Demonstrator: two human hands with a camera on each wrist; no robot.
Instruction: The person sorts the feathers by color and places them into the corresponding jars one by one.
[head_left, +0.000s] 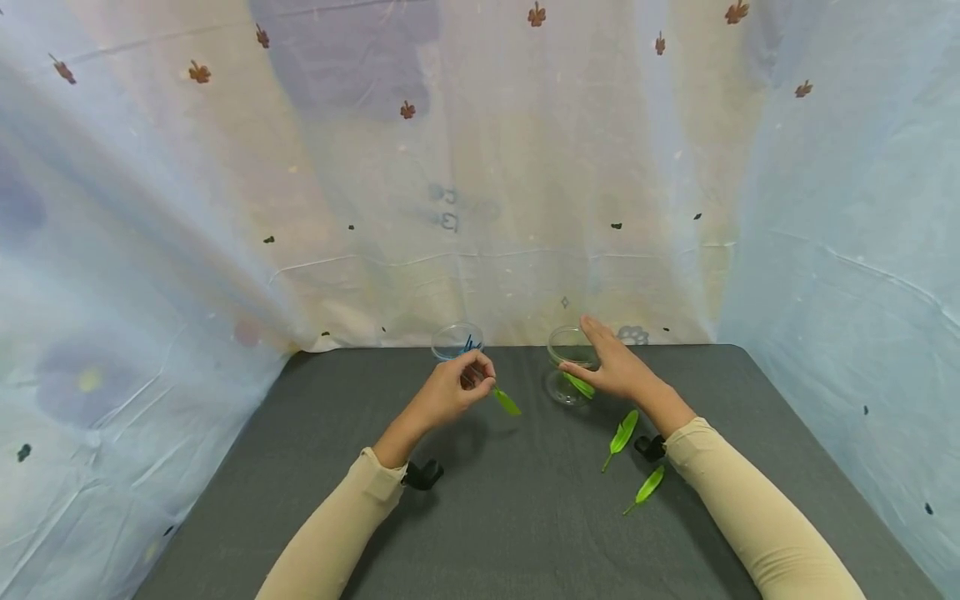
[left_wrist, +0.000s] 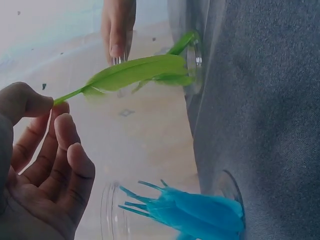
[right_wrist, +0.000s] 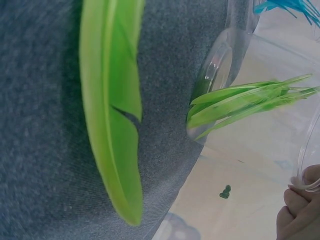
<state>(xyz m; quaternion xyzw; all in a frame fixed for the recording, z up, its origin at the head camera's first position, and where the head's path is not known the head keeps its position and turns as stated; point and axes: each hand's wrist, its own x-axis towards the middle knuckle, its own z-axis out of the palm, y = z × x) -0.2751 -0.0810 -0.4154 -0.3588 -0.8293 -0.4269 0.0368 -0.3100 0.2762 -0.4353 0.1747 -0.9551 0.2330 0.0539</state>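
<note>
My left hand (head_left: 450, 390) pinches the bare quill of a green feather (left_wrist: 137, 70) between thumb and fingertips. The feather's vane points down and right, in the air between two clear cups. My right hand (head_left: 621, 368) holds the right-hand clear cup (head_left: 551, 351) near its rim, thumb in front and fingers at the far side. Several green feathers (right_wrist: 240, 102) stand in this cup with their quills up. Behind my left hand, a second clear cup (head_left: 434, 344) holds blue feathers (left_wrist: 200, 212), also quills up.
Two loose green feathers, one farther back (head_left: 624, 432) and one nearer (head_left: 649, 486), lie on the dark grey table (head_left: 517, 517) beside my right wrist. A patterned curtain (head_left: 510, 167) hangs along the table's back edge, close behind both cups.
</note>
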